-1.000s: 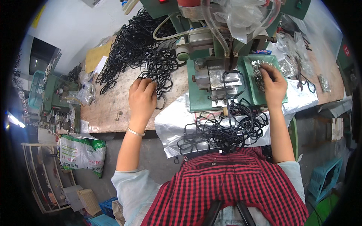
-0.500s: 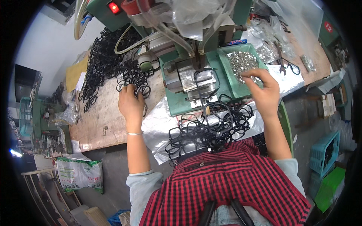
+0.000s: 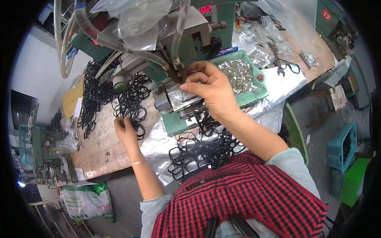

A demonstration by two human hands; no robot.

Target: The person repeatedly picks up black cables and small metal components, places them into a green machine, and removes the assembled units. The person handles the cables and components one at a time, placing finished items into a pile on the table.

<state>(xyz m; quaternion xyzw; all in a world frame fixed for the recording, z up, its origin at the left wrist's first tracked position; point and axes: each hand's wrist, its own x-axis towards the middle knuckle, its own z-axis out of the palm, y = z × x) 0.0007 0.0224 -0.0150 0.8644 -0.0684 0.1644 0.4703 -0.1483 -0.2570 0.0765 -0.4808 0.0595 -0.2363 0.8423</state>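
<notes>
My right hand [image 3: 216, 89] reaches to the head of a green bench machine [image 3: 173, 126], thumb and forefinger pinched close by its dark narrow metal tip [image 3: 177, 73]. Whatever sits in that pinch is too small to make out. Partly behind the wrist, a black eyeglass frame [image 3: 203, 123] lies at the front of the machine's metal fixture [image 3: 180, 101]. My left hand [image 3: 127, 136] is curled at the near edge of a pile of black eyeglass frames [image 3: 133, 99] on the wooden bench; anything between its fingertips cannot be made out.
A green tray [image 3: 260, 93] of small metal pieces stands right of the machine. More black frames [image 3: 194, 148] lie near my lap on silver sheeting [image 3: 152, 152]. Clear tubes [image 3: 119, 47] hang above. A wrench [image 3: 276, 59] and a green basket [image 3: 295, 133] are rightward.
My right hand has moved left from the tray of metal pieces to the machine's tip. My left hand has shifted slightly down and left beside the frames. The whole view has turned somewhat.
</notes>
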